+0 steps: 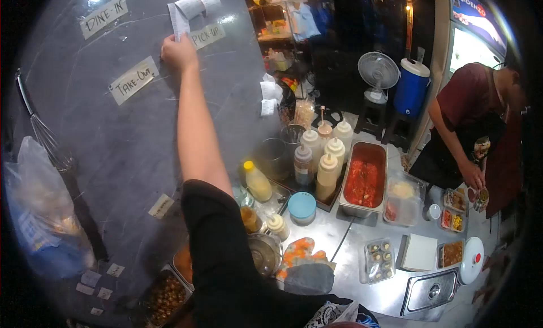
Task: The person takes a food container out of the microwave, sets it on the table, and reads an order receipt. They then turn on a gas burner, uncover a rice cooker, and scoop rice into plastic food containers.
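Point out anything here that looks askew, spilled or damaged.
The white paper in the left hand curls instead of lying flat, and the TAKE-OUT sign slants, though the wide lens may exaggerate that. No clear spill or damage shows.

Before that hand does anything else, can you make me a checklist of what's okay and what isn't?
1. Left hand gripping the paper slip: ok, the fingers have its lower end.
2. Paper slip flat: not ok, it curls over at the top.
3. Print on the slip readable: cannot tell, it's too small.
4. PICK-UP label readable: ok, it's beside the hand.
5. Right hand free: cannot tell, it isn't in view.
6. Metal pan of red food covered: not ok, it's open on top.
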Demonstrator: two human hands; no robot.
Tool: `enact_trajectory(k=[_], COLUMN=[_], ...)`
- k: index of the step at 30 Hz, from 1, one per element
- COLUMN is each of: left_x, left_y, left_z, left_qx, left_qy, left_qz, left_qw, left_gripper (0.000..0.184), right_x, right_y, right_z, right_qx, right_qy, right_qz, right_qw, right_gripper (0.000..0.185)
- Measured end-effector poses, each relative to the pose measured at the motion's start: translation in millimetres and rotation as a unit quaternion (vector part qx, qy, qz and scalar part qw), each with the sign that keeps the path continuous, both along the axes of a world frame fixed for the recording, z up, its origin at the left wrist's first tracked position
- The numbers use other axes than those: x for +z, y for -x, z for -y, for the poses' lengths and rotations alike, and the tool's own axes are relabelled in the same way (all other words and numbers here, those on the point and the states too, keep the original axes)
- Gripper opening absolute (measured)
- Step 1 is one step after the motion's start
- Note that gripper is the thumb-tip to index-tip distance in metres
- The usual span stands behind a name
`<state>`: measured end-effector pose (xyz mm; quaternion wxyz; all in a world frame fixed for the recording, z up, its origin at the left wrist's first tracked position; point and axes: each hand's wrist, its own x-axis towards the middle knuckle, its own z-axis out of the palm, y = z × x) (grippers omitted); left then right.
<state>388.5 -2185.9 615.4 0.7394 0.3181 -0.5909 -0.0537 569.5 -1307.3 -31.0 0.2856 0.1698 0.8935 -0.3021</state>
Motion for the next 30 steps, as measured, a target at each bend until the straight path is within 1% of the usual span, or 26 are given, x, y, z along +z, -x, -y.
enact_trajectory(k=[1,3,5,6,9,11,13,14,15,16,17,18,20,21,22,23,24,25,26,27,28,30], left_x=[2.7,2.1,0.7,0.4,1.8,-7.1,-31.4,-51.1,-64.8,-76.4,-90.5,-106.3,-140.6,-152.1,-163.9,-172.7,-183.6,-188.1,-201.0,-209.1,-215.8,-219.4], left_y=[-1.2,-2.0,-3.8,-3.4,-5.8,-14.5,-20.5,-21.2,-34.9,-47.2,-59.4,-70.6,-89.8,-97.0,-103.2,-113.0,-117.2,-124.7,-130.2,-136.5,-143.9,-160.6], left_z=[-4.2,-3.9,-2.3,0.8,5.5,1.8,21.0,30.2,-3.1,-51.4,-90.4,-123.0,-174.3,-203.0,-225.7,-249.6,-265.3,-287.1,-299.9,-316.9,-334.4,-369.9], left_qx=[-0.022,-0.021,-0.045,-0.053,-0.051,-0.038,-0.108,-0.16,-0.207,-0.262,-0.29,-0.316,-0.323,-0.372,-0.399,-0.421,-0.448,-0.46,-0.479,-0.459,-0.465,-0.468], left_qy=[-0.036,-0.032,-0.064,-0.031,-0.03,-0.038,-0.032,0.016,-0.005,-0.007,-0.027,-0.048,-0.082,-0.096,-0.1,-0.146,-0.153,-0.179,-0.169,-0.172,-0.192,-0.215], left_qz=[0.002,0.004,-0.016,-0.041,-0.055,-0.05,-0.074,-0.132,-0.126,-0.144,-0.14,-0.136,-0.113,-0.127,-0.133,-0.129,-0.152,-0.155,-0.152,-0.127,-0.119,-0.115], left_qw=[0.999,0.999,0.997,0.997,0.997,0.997,0.991,0.978,0.97,0.954,0.946,0.938,0.936,0.914,0.901,0.886,0.867,0.856,0.848,0.862,0.856,0.849], left_gripper=[0.029,0.028,0.027,0.026,0.027,0.028,0.028,0.029,0.029,0.026,0.025,0.023,0.018,0.014,0.012,0.011,0.009,0.009,0.01,0.011,0.013,0.016], right_x=[-1.6,-4.2,-8.3,-10.6,-15.6,-19.0,-21.6,-24.5,-28.0,-31.9,-35.8,-40.1,-48.4,-57.8,-66.6,-76.9,-90.1,-76.7,-58.2,-54.2,-51.4,-47.0], right_y=[-2.2,-7.2,-11.5,-13.9,-20.2,-26.1,-33.0,-36.0,-39.4,-42.6,-47.6,-54.2,-67.9,-76.3,-85.7,-91.7,-99.5,-91.8,-75.3,-68.3,-61.4,-55.4], right_z=[0.0,-0.5,1.5,2.5,2.0,-0.4,-5.6,-7.9,-11.7,-14.9,-19.6,-25.6,-39.8,-51.8,-63.4,-77.0,-91.2,-97.0,-91.7,-94.4,-97.9,-101.9], right_qx=[-0.001,-0.003,-0.003,-0.003,-0.004,-0.001,0.0,0.001,0.003,0.004,0.005,0.007,0.016,0.025,0.04,0.054,0.071,0.08,0.105,0.1,0.098,0.098], right_qy=[0.001,0.004,0.007,0.01,0.018,0.023,0.027,0.029,0.032,0.037,0.038,0.04,0.044,0.047,0.049,0.051,0.055,0.048,0.058,0.109,0.161,0.145], right_qz=[0.002,0.007,0.013,0.016,0.024,0.032,0.038,0.04,0.043,0.046,0.049,0.052,0.06,0.065,0.07,0.074,0.075,0.082,0.015,-0.023,-0.058,-0.037], right_qw=[1.0,1.0,1.0,1.0,1.0,0.999,0.999,0.999,0.999,0.998,0.998,0.998,0.997,0.996,0.996,0.994,0.993,0.992,0.993,0.989,0.98,0.984], right_gripper=[0.023,0.023,0.022,0.022,0.021,0.021,0.02,0.02,0.02,0.02,0.02,0.019,0.019,0.019,0.018,0.018,0.018,0.018,0.017,0.016,0.015,0.015])
